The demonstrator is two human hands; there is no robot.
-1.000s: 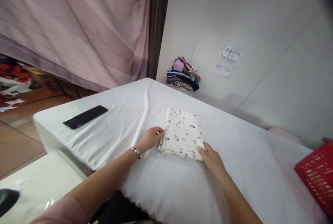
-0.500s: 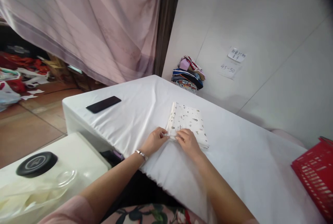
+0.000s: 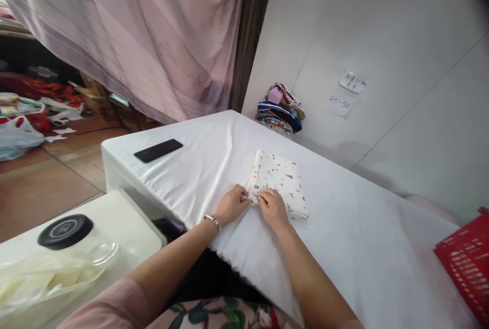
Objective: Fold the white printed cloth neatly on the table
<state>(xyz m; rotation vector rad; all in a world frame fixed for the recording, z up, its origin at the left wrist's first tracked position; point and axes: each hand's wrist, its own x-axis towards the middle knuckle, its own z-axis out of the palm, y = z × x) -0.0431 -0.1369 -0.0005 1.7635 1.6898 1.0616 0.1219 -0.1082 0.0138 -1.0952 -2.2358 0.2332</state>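
Note:
A folded white cloth (image 3: 280, 179) with small scattered prints lies in several layers on the white-covered table (image 3: 351, 232). My left hand (image 3: 233, 205), with a bracelet at the wrist, pinches the cloth's near left corner between thumb and fingers. Close beside it, my right hand (image 3: 273, 208) has its fingers closed on the near edge of the same cloth. The fingertips of both hands are only a short gap apart. The cloth's near edge is partly hidden by my right hand.
A black phone (image 3: 158, 151) lies at the table's left. Folded fabrics (image 3: 280, 110) are stacked by the wall. A red basket (image 3: 466, 263) stands at right. On a white surface at lower left are a round black object (image 3: 65, 231) and a clear plastic bag (image 3: 57, 283).
The view has shifted slightly, so the surroundings appear a little further right. Both hands stay at the cloth's near left corner, with small finger movements.

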